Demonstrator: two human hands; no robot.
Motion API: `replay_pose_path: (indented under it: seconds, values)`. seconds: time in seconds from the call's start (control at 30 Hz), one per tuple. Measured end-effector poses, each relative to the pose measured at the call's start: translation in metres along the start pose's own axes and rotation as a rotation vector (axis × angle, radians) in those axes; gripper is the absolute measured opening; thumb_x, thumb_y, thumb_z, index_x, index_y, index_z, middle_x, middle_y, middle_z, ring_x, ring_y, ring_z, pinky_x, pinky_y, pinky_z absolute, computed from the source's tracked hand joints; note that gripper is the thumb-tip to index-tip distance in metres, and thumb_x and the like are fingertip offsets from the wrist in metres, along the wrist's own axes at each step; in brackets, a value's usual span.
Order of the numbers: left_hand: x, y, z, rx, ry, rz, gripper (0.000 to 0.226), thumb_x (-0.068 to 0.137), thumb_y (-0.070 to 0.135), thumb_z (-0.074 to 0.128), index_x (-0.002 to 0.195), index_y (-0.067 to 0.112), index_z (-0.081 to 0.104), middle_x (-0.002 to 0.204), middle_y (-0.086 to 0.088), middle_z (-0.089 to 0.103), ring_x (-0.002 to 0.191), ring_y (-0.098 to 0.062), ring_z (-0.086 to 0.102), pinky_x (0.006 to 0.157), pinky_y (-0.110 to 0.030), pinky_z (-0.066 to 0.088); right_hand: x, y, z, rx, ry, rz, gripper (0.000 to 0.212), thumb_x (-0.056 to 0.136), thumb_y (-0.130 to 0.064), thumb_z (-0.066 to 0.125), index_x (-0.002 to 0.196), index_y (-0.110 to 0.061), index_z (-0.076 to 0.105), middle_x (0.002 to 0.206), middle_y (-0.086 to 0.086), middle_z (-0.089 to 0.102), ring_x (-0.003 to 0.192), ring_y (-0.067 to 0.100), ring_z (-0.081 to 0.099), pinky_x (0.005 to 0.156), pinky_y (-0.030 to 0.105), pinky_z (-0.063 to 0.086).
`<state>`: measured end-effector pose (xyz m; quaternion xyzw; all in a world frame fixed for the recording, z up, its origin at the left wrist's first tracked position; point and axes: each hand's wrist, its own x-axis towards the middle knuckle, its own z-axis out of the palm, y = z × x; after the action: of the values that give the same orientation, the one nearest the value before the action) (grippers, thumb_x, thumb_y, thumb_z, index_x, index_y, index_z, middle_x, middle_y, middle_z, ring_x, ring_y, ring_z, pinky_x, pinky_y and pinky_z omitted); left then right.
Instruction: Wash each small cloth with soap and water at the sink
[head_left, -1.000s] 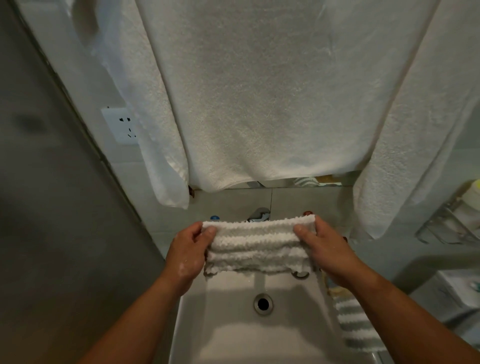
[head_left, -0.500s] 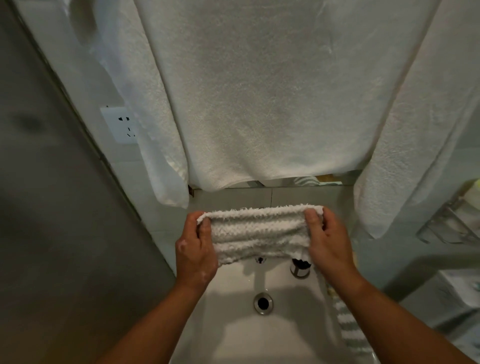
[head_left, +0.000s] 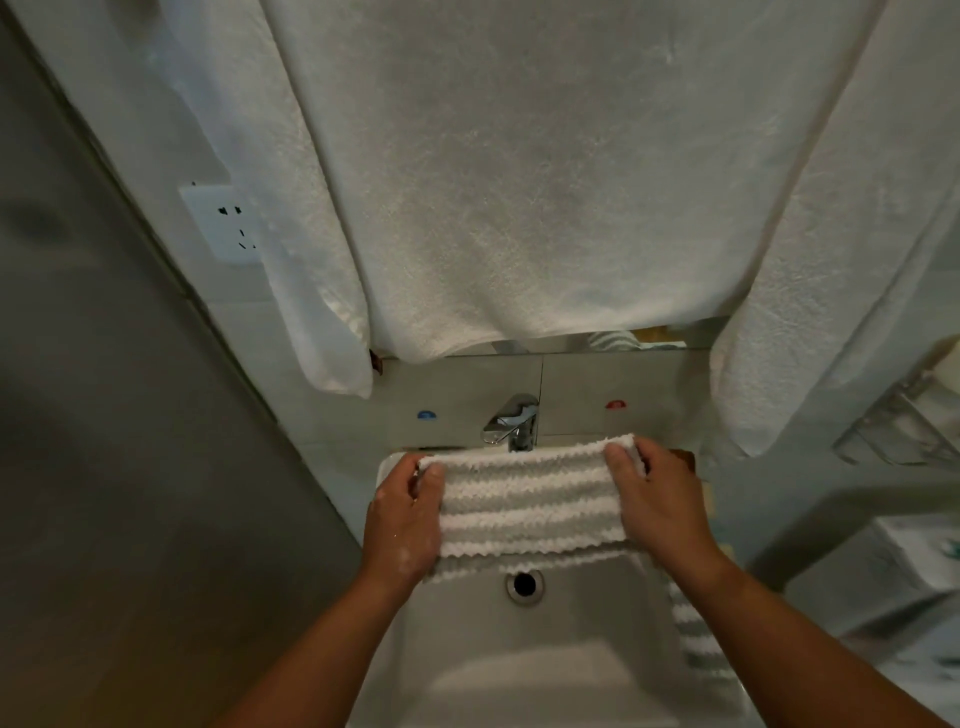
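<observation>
Small cloth (head_left: 530, 499) stretched over one sink (head_left: 467, 649), left hand (head_left: 402, 514) and right hand (head_left: 657, 499) gripping its ends, second cloth (head_left: 691, 636) draped on right rim

Dim, soft light casts a faint shadow in the sink basin (head_left: 519, 623) below the fingers (head_left: 430, 474), while wide-angle distortion bends the edges, blurred rightward.

Two hands: the left hand (head_left: 402, 519) and the right hand (head_left: 660, 504). Two striped cloths: the held cloth (head_left: 530, 499) and the rim cloth (head_left: 693, 639). Three white towels: left towel (head_left: 270, 182), middle towel (head_left: 545, 182), right towel (head_left: 841, 260). One sink (head_left: 519, 670), one drain (head_left: 524, 584), one faucet (head_left: 511, 423), one wall socket (head_left: 223, 223). Two wall dots: blue dot (head_left: 426, 414), red dot (head_left: 615, 404).
</observation>
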<state>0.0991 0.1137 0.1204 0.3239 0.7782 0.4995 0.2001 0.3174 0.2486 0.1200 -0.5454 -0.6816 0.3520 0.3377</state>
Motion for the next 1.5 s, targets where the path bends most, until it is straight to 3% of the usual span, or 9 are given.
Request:
replay_pose_path:
  seconds: [0.23, 0.4, 0.5, 0.6, 0.77, 0.93, 1.17, 1.33, 1.5]
  values:
    - [-0.024, 0.011, 0.028, -0.045, -0.075, -0.05, 0.02, 0.104, 0.039, 0.044, 0.096, 0.032, 0.061, 0.088, 0.007, 0.07, 0.083, -0.009, 0.067, 0.075, -0.036, 0.056, -0.034, -0.043, 0.033, -0.045, -0.177, -0.051, 0.014, 0.101, -0.037, 0.056, 0.099, -0.025, 0.063, 0.084, -0.013, 0.063, 0.073, -0.003, 0.057, 0.055, 0.009, 0.037]
    - [-0.028, 0.015, 0.033, -0.187, -0.154, -0.079, 0.028, 0.096, 0.059, 0.049, 0.097, 0.035, 0.063, 0.091, 0.007, 0.072, 0.089, -0.012, 0.07, 0.084, -0.043, 0.057, -0.063, -0.055, 0.053, 0.007, -0.388, -0.174, 0.031, 0.105, -0.044, 0.043, 0.122, -0.034, 0.068, 0.102, -0.019, 0.07, 0.091, -0.005, 0.065, 0.078, 0.007, 0.047]
    - [-0.025, 0.011, 0.024, -0.149, -0.188, -0.063, 0.007, 0.097, 0.043, 0.059, 0.096, 0.037, 0.063, 0.088, 0.009, 0.072, 0.085, -0.012, 0.07, 0.081, -0.044, 0.059, -0.061, -0.05, 0.045, 0.33, -0.469, -0.001, 0.026, 0.104, -0.024, 0.049, 0.1, -0.024, 0.075, 0.083, -0.006, 0.072, 0.077, 0.012, 0.068, 0.067, 0.029, 0.057]
    - [-0.019, 0.01, 0.012, -0.291, -0.308, -0.152, 0.018, 0.102, 0.022, 0.056, 0.094, 0.036, 0.066, 0.09, 0.003, 0.072, 0.087, -0.021, 0.07, 0.08, -0.047, 0.058, -0.044, -0.029, 0.041, 0.307, -0.212, 0.176, 0.018, 0.101, -0.033, 0.056, 0.091, -0.026, 0.07, 0.081, -0.004, 0.069, 0.081, 0.02, 0.066, 0.067, 0.031, 0.049]
    - [-0.01, 0.001, -0.003, -0.47, -0.437, -0.266, 0.014, 0.103, 0.022, 0.054, 0.103, 0.025, 0.067, 0.098, -0.008, 0.072, 0.089, -0.025, 0.071, 0.085, -0.051, 0.058, -0.049, -0.024, 0.058, 0.703, -0.582, 0.674, 0.051, 0.098, -0.062, 0.046, 0.111, -0.02, 0.074, 0.107, 0.008, 0.077, 0.101, 0.03, 0.073, 0.091, 0.053, 0.058]
    - [-0.012, -0.04, 0.011, 0.068, -0.253, -0.143, 0.014, 0.105, 0.037, 0.045, 0.106, 0.03, 0.057, 0.094, 0.009, 0.067, 0.084, -0.005, 0.064, 0.068, -0.018, 0.048, -0.065, 0.001, 0.095, 0.25, -0.239, 0.382, 0.034, 0.102, -0.043, 0.053, 0.083, -0.018, 0.069, 0.08, 0.001, 0.073, 0.079, 0.021, 0.07, 0.077, 0.042, 0.059]
    - [-0.05, -0.085, 0.054, 0.11, -0.307, -0.18, 0.02, 0.104, 0.04, 0.047, 0.104, 0.024, 0.059, 0.098, 0.007, 0.069, 0.088, -0.009, 0.064, 0.074, -0.027, 0.047, -0.094, 0.06, 0.087, -0.033, -0.235, 0.353, 0.035, 0.106, -0.037, 0.044, 0.08, -0.018, 0.059, 0.077, -0.005, 0.064, 0.074, 0.006, 0.059, 0.061, 0.024, 0.04]
    - [-0.095, -0.088, 0.113, 0.107, -0.465, -0.276, 0.026, 0.103, 0.045, 0.045, 0.103, 0.025, 0.061, 0.103, 0.004, 0.071, 0.098, -0.016, 0.067, 0.086, -0.033, 0.052, -0.118, 0.117, 0.035, -0.112, -0.15, 0.416, 0.035, 0.104, -0.039, 0.046, 0.077, -0.022, 0.059, 0.075, -0.005, 0.064, 0.075, 0.011, 0.06, 0.064, 0.027, 0.042]
    - [-0.126, -0.035, 0.181, 0.069, -0.519, -0.238, 0.018, 0.107, 0.04, 0.039, 0.109, 0.025, 0.049, 0.102, 0.021, 0.054, 0.099, -0.007, 0.054, 0.079, -0.018, 0.035, -0.103, 0.152, -0.042, -0.046, -0.039, 0.449, 0.029, 0.101, -0.041, 0.053, 0.083, -0.023, 0.065, 0.08, -0.008, 0.069, 0.077, 0.01, 0.064, 0.064, 0.028, 0.044]
